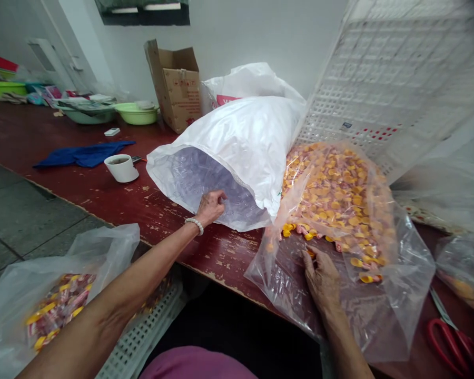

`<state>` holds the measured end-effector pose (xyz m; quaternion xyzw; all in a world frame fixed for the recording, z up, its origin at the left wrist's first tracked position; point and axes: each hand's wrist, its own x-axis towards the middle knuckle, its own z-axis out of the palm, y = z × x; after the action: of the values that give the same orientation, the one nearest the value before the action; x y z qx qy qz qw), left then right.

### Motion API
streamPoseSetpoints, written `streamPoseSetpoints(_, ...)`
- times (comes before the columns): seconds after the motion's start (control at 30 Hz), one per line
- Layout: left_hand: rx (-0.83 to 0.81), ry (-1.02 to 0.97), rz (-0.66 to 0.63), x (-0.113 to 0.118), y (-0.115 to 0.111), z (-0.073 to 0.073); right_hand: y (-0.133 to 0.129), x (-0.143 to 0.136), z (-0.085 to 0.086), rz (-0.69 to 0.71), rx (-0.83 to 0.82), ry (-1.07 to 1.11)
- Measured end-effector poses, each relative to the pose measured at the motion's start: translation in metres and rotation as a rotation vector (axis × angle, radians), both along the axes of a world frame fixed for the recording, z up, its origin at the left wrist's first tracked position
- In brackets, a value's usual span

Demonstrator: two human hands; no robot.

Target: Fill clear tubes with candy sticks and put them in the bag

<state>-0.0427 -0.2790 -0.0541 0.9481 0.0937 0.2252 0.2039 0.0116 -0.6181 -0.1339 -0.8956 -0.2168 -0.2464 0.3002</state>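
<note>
My left hand [212,206], with a beaded bracelet on the wrist, is at the mouth of a big white sack [256,137] lying on its side. Its fingers are curled in, and I cannot make out what is in them. Inside the sack lie many clear plastic pieces [199,176]. On the right, a clear plastic bag [379,321] lies open, with a heap of small yellow-and-pink pieces [332,184] spilling toward its mouth. Over the bag's near part, my right hand [322,276] pinches a small yellow piece [310,253] between thumb and fingers.
Red-handled scissors [450,337] lie at the right edge. A white crate [363,84] leans behind the heap. Left of the sack stand a white cup [121,168], a blue cloth [82,154] and a cardboard box [179,89]. A bag of wrapped pieces [59,305] hangs low left.
</note>
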Motion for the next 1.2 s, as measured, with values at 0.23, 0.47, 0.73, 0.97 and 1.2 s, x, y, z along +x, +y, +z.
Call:
streamPoseSetpoints(0.23, 0.223, 0.128, -0.259, 0.013, 0.01, 0.0, 0.001, 0.0, 0.002, -0.009, 0.021, 0.035)
streamPoseSetpoints(0.47, 0.474, 0.186, -0.378, 0.02, 0.016, 0.007, 0.0, 0.0, 0.002, 0.002, 0.032, 0.039)
streamPoseSetpoints(0.73, 0.614, 0.229, -0.444, 0.02, 0.027, 0.013, 0.0, 0.0, 0.002, -0.005, 0.01, 0.061)
streamPoseSetpoints(0.97, 0.635, 0.239, -0.487, 0.007, 0.03, 0.003, 0.001, -0.003, 0.002, -0.002, -0.029, 0.035)
streamPoseSetpoints(1.2, 0.613, 0.205, -0.449, -0.013, 0.025, -0.015, -0.002, 0.003, 0.003, 0.017, -0.036, 0.039)
